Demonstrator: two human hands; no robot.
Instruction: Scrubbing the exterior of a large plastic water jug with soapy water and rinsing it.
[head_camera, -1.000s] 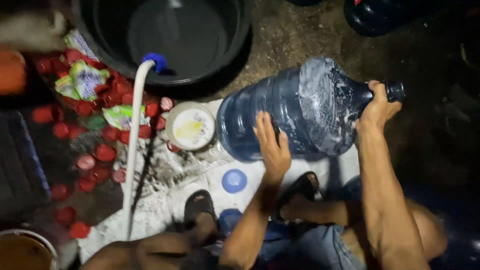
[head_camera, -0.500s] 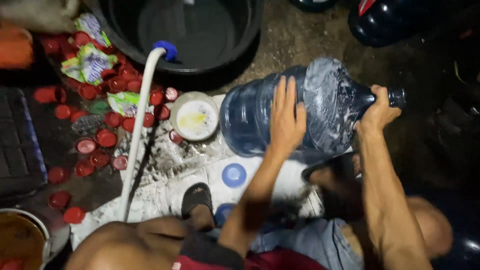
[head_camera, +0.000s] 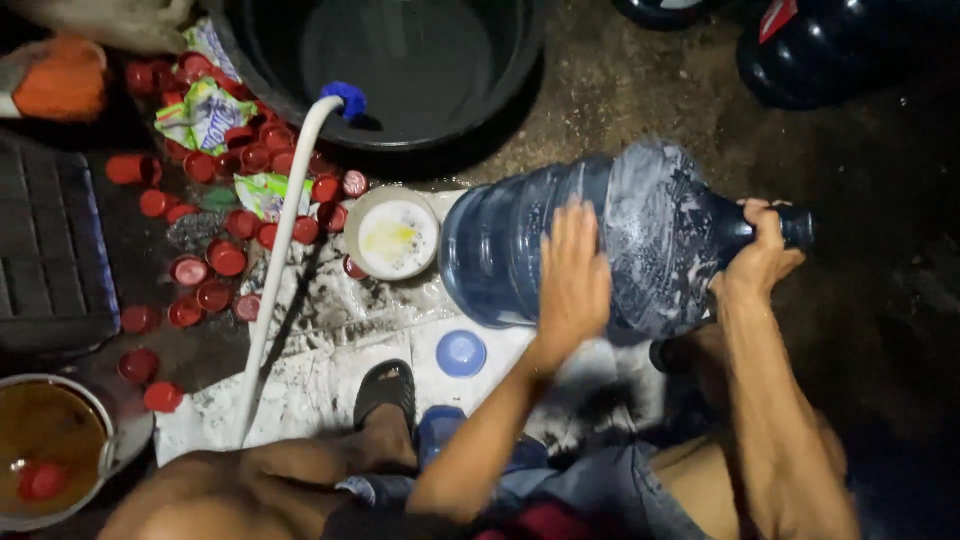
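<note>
A large blue water jug (head_camera: 500, 245) lies on its side on the ground, soapy foam coating its shoulder. My left hand (head_camera: 572, 268) rests flat on the jug's body with fingers spread. My right hand (head_camera: 757, 250) is wrapped around the jug's neck at the right. My foot in a black sandal (head_camera: 384, 392) is planted on a white sheet (head_camera: 320, 380) below the jug.
A big black tub (head_camera: 400, 70) stands at the top, a white hose (head_camera: 275, 260) with a blue tip leaning on its rim. Several red caps (head_camera: 215, 260) litter the left. A small white bowl (head_camera: 392, 235), a blue lid (head_camera: 461, 352) and a metal bowl (head_camera: 45, 455) lie nearby. Dark jugs (head_camera: 840, 50) stand top right.
My left hand slid up from the jug's lower edge onto its body. The jug rolled slightly, and my view shifted down and left.
</note>
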